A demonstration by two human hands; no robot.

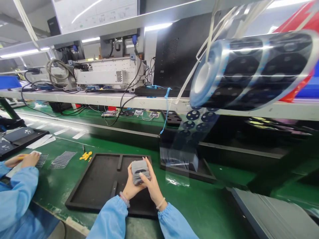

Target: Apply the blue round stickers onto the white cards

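Observation:
Between my two hands I hold a small stack of thin grey plates [139, 165] with rounded corners, above a black tray [102, 176]. My left hand [132, 186] wraps round the stack's left side. On the other side my right hand [152, 184] grips it, the thumb lying across the front, where a dark rounded patch shows. The tray below has raised dividers. To its right, another black tray [209, 176] carries a row of thin grey plates [178, 159], partly behind a hanging clear strip with dark round stickers [188, 125].
A large roll of dark round stickers [251, 71] hangs at upper right. At left, a co-worker's hands [28, 160] work near perforated sheets [62, 160] and yellow round pieces [86, 156]. Large grey sheets [276, 212] lie at lower right. A shelf [99, 98] with equipment and cables runs behind.

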